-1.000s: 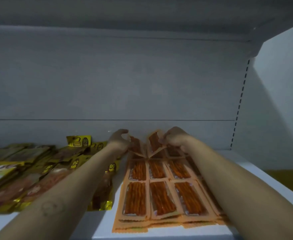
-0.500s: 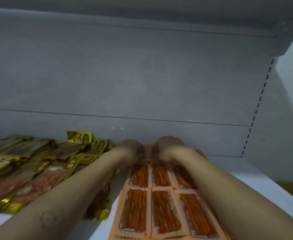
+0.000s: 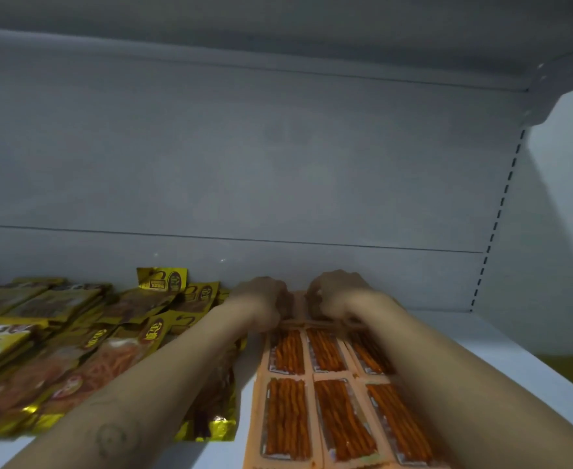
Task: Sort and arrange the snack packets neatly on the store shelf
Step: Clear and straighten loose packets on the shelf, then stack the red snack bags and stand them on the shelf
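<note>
— While the orange packets (image 3: 325,384) lie flat in joined rows down the right part of the shelf (image 3: 481,350), where exactly are the hands?

— At the far end of them, close to the back panel (image 3: 278,164). The left hand (image 3: 264,299) and the right hand (image 3: 337,294) sit side by side, nearly touching. Their knuckles face the camera and their fingers curl down onto the last row. Both look to be gripping that far row, though the fingertips are hidden and the picture is soft there.

— So which step is this?

— I judge it to be squaring up the orange packets by seating their far end toward the back panel and flattening it. The near rows already lie straight, with their edges lined up.

— And beside them?

— The gold packets (image 3: 75,333) lie just to the left, overlapping one another in a loose heap. One stands up against the back panel. The left forearm crosses over the nearest edge of the heap.

— What does the next move call for?

— Probably letting go without dragging the top sheet back, since thin wrappers likely slide easily. After that, the gold packets want sorting into an even pile, kept apart from the orange packets.
</note>
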Action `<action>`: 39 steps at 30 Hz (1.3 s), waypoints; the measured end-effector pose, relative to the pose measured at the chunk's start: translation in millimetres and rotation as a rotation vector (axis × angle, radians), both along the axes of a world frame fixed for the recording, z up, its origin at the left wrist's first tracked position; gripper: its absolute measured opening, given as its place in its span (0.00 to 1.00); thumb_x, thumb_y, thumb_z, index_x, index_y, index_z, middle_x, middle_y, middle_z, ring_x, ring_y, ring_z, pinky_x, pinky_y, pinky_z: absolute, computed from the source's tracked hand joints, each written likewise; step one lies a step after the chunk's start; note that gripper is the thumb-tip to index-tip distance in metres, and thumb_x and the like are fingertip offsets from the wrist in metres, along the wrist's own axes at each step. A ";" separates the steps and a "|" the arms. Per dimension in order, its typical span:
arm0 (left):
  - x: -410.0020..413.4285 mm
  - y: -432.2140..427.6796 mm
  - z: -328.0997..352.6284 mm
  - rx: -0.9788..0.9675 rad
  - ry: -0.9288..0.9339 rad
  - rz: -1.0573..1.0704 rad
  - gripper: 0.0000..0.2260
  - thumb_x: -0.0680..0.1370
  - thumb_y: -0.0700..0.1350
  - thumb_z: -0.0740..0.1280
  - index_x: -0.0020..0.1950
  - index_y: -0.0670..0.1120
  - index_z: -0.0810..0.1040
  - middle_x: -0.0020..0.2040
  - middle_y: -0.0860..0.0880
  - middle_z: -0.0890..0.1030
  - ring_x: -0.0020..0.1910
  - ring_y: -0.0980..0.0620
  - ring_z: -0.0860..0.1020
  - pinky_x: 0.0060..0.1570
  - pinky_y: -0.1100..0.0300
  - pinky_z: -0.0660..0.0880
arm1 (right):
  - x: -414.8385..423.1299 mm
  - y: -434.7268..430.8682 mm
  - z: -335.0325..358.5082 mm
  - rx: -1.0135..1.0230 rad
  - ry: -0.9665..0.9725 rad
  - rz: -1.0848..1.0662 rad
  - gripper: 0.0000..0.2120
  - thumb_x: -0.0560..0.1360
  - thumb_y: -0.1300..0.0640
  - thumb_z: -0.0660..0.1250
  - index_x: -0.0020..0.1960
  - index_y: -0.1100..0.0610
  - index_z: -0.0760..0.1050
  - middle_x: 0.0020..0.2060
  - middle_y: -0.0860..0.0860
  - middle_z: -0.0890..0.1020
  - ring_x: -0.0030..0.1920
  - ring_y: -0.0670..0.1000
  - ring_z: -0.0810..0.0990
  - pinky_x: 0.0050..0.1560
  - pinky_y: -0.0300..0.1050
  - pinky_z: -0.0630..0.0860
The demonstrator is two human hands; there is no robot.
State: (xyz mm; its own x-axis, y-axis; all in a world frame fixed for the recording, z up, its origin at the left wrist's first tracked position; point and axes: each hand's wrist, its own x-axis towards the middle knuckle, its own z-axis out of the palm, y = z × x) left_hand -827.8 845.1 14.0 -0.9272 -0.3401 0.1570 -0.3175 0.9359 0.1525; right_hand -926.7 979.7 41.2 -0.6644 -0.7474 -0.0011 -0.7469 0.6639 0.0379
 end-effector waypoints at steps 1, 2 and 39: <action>5.0 -2.2 4.1 -0.011 0.008 0.012 0.20 0.78 0.52 0.66 0.70 0.53 0.71 0.68 0.48 0.74 0.65 0.46 0.74 0.57 0.56 0.71 | 3.7 -2.8 4.1 -0.036 -0.004 0.007 0.20 0.79 0.54 0.64 0.70 0.48 0.71 0.68 0.51 0.74 0.67 0.54 0.72 0.67 0.48 0.66; 11.4 -5.4 9.0 -0.017 0.020 0.022 0.20 0.79 0.53 0.65 0.71 0.53 0.71 0.69 0.48 0.73 0.66 0.46 0.73 0.58 0.56 0.70 | 8.7 -6.5 8.7 -0.065 -0.003 0.018 0.23 0.79 0.51 0.65 0.73 0.47 0.68 0.72 0.51 0.71 0.71 0.54 0.68 0.71 0.50 0.62; 668.3 -283.7 29.5 -0.069 0.299 0.929 0.21 0.79 0.58 0.65 0.68 0.50 0.74 0.65 0.51 0.78 0.61 0.51 0.77 0.60 0.53 0.75 | 590.6 -417.3 41.2 -0.225 -0.037 0.964 0.32 0.78 0.39 0.62 0.78 0.50 0.60 0.75 0.51 0.68 0.74 0.56 0.65 0.72 0.56 0.62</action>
